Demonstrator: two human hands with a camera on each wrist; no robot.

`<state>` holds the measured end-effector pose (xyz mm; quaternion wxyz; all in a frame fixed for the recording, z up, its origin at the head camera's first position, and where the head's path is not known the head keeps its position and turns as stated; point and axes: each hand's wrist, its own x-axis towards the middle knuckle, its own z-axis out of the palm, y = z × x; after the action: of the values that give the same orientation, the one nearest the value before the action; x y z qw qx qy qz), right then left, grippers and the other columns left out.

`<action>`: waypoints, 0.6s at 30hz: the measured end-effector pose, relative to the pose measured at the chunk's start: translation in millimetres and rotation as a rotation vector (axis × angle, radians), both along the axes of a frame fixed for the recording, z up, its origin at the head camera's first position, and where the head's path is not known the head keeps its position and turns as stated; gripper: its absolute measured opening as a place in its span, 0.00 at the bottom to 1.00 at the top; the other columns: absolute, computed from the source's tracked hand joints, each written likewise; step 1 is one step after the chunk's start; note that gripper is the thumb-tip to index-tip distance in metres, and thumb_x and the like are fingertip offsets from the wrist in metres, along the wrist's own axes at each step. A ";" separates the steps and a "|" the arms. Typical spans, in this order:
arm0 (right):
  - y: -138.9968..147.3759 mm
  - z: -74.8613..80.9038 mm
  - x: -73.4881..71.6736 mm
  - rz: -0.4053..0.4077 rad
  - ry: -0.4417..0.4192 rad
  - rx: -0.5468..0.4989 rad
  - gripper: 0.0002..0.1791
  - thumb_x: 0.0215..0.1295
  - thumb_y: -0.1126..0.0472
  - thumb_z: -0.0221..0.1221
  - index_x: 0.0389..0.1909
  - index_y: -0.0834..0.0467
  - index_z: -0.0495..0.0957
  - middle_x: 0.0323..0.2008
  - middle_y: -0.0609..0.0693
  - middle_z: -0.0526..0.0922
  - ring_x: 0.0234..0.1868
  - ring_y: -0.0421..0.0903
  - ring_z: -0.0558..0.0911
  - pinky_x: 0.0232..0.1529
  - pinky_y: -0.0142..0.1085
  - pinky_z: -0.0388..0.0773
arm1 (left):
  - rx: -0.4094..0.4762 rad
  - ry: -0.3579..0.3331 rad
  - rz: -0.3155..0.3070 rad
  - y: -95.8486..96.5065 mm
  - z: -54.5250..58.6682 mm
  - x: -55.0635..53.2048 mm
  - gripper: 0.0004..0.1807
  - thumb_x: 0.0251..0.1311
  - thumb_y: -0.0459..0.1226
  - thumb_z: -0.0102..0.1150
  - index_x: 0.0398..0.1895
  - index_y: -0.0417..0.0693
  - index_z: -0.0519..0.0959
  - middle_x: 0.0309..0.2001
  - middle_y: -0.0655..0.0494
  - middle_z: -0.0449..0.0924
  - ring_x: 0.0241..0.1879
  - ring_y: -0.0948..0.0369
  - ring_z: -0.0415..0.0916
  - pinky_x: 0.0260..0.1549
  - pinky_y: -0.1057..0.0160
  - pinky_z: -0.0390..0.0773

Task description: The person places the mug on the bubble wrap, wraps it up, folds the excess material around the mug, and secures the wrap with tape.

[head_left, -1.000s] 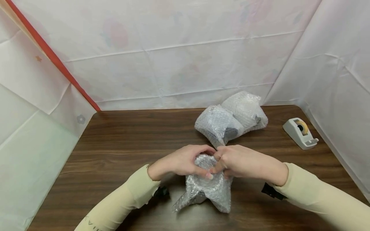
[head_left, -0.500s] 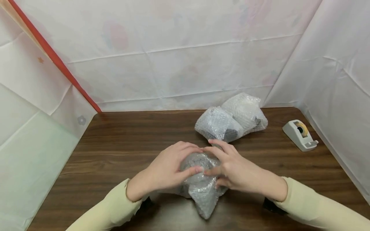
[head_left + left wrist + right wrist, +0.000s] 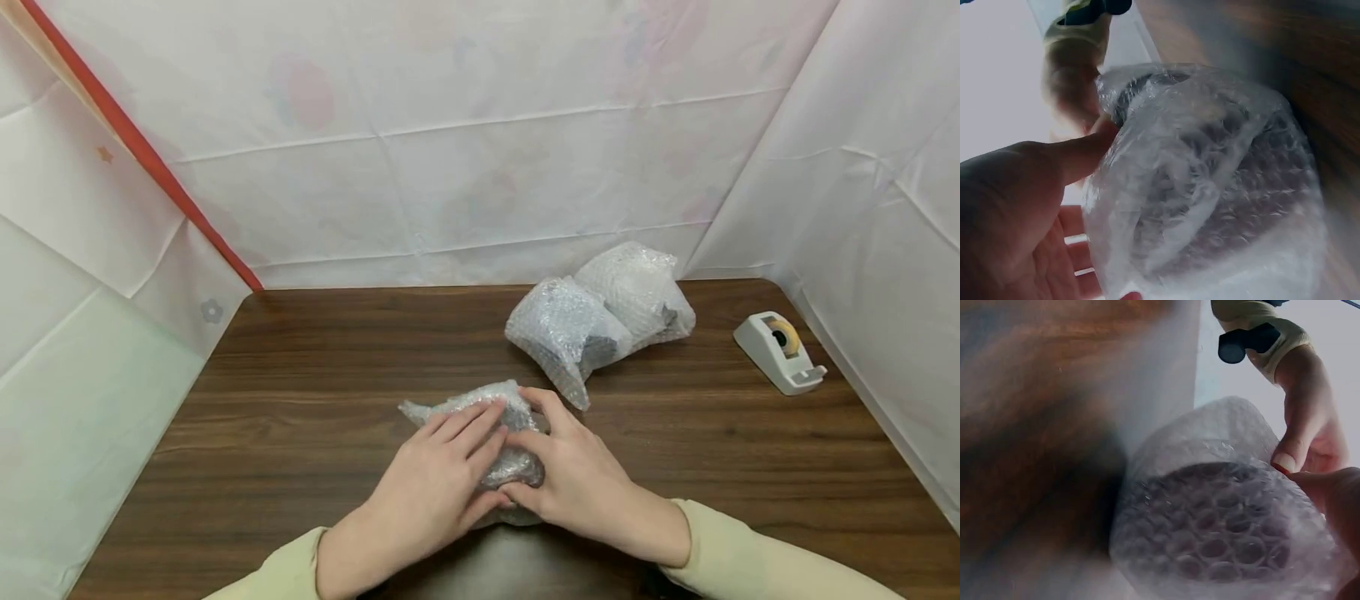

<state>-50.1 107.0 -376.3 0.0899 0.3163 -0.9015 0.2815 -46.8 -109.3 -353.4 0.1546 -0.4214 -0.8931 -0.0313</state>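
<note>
A bubble-wrapped bundle (image 3: 521, 471) lies on the table in front of the person, with something dark inside whose kind cannot be told. My left hand (image 3: 435, 479) rests on its left and top, the fingers mostly straight over the wrap. From the right, my right hand (image 3: 581, 475) grips the bundle with bent fingers and thumb. A pointed flap of wrap sticks out at the far left. In the left wrist view, layers of wrap (image 3: 1210, 181) cross the dark content. The right wrist view shows large bubbles on one side of the bundle (image 3: 1210, 525), with both thumbs at its edge.
Two more bubble-wrapped bundles, a nearer one (image 3: 558, 321) and a farther one (image 3: 633, 283), lie against each other at the back. A white tape dispenser (image 3: 780, 354) stands at the right of the brown wooden table (image 3: 322, 358). White sheets (image 3: 480, 183) hang around the table.
The bundle has been turned, so its flap now points left instead of toward the person. Both hands have shifted nearer the person, and the left fingers now lie over the top.
</note>
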 end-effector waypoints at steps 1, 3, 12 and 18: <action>-0.4 -0.3 -0.8 0.013 -0.019 -0.018 0.27 0.48 0.51 0.77 0.49 0.56 0.84 0.69 0.58 0.62 0.63 0.57 0.73 0.47 0.47 0.81 | 0.007 0.007 -0.001 -1.8 -1.5 -1.7 0.37 0.55 0.62 0.66 0.59 0.45 0.81 0.69 0.50 0.70 0.67 0.54 0.67 0.59 0.51 0.73; 0.9 0.2 -2.9 0.054 -0.084 -0.058 0.28 0.52 0.52 0.76 0.54 0.56 0.82 0.72 0.57 0.58 0.66 0.57 0.70 0.52 0.49 0.79 | 0.032 0.012 -0.005 -5.4 -3.6 -5.5 0.39 0.51 0.62 0.68 0.60 0.46 0.80 0.69 0.51 0.69 0.67 0.54 0.68 0.58 0.52 0.74; 26.1 5.1 -12.0 0.136 -0.282 -0.272 0.23 0.64 0.58 0.67 0.58 0.51 0.74 0.73 0.51 0.61 0.69 0.53 0.67 0.56 0.47 0.77 | 0.024 0.020 -0.017 -7.3 -11.2 -8.7 0.35 0.52 0.58 0.71 0.64 0.57 0.79 0.72 0.50 0.66 0.67 0.52 0.67 0.60 0.48 0.72; 49.6 3.5 -19.3 0.043 -0.220 -0.316 0.24 0.63 0.64 0.67 0.58 0.50 0.74 0.69 0.50 0.66 0.65 0.52 0.71 0.55 0.45 0.78 | 0.000 0.034 0.031 -4.0 -12.3 -1.7 0.29 0.53 0.50 0.74 0.58 0.53 0.82 0.71 0.51 0.67 0.68 0.51 0.65 0.50 0.48 0.78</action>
<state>-69.4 156.6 -372.8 0.0334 0.2850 -0.8435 0.4540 -48.5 -113.4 -365.7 0.1705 -0.4078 -0.8967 -0.0218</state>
